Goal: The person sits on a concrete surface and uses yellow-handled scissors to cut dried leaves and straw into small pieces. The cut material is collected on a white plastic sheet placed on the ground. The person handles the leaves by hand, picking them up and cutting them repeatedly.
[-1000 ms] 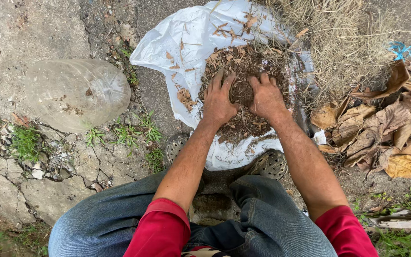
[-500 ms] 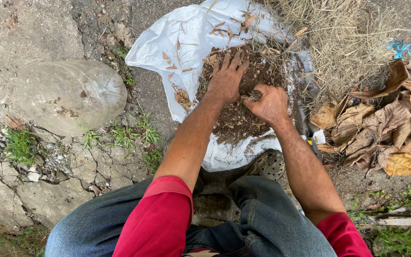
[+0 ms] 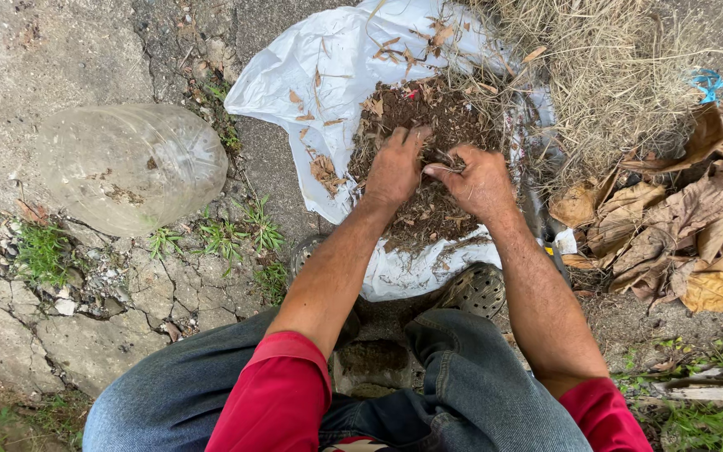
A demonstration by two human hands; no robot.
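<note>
A heap of brown soil mixed with dry leaf bits (image 3: 437, 117) lies on a white plastic sheet (image 3: 328, 67) spread on the ground. My left hand (image 3: 395, 167) rests palm down on the heap, fingers curled into the material. My right hand (image 3: 474, 180) sits beside it, closed around a pinch of twigs and debris between thumb and fingers. Both forearms reach out from red sleeves over my blue jeans.
A dirty clear plastic bottle (image 3: 131, 163) lies on cracked concrete at left. Dry straw (image 3: 604, 75) and large brown dead leaves (image 3: 688, 226) pile up at right. A grey perforated shoe (image 3: 474, 289) stands on the sheet's near edge. Weeds grow in the cracks.
Both hands drew back toward me across the heap and came together. The right hand went from flat and spread to closed on debris.
</note>
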